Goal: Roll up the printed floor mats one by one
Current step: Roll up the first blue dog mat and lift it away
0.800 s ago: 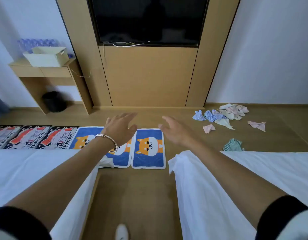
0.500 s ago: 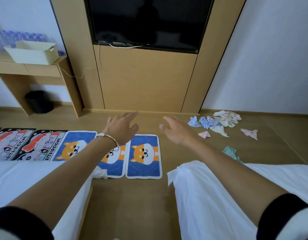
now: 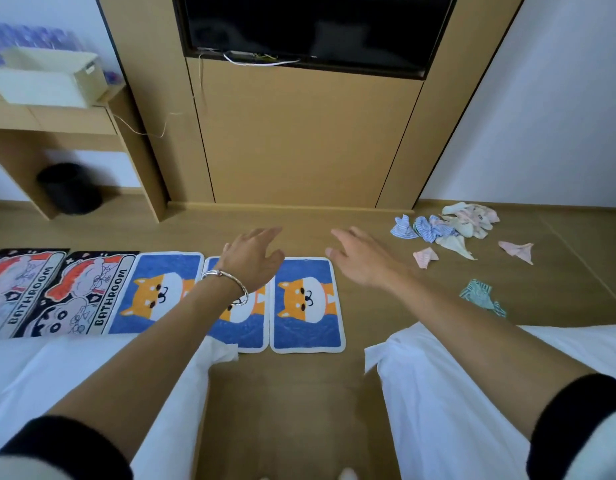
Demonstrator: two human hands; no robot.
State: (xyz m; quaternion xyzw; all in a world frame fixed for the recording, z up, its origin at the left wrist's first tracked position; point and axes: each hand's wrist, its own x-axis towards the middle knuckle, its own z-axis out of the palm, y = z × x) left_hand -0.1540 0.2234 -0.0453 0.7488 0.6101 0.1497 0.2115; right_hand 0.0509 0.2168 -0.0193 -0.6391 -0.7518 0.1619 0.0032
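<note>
Soft, even indoor light is washing the room, shadows falling faint. Wide-angle lens is bowing the tall tan wooden wall panel (image 3: 299, 133) at its edges, & the pale cardboard box (image 3: 47, 84) top L is smearing w/ blur.

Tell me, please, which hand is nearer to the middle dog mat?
Left. The left hand is over the far end of the middle dog mat, covering part of it; the right hand is further right, past the rightmost dog mat's far corner.
</note>
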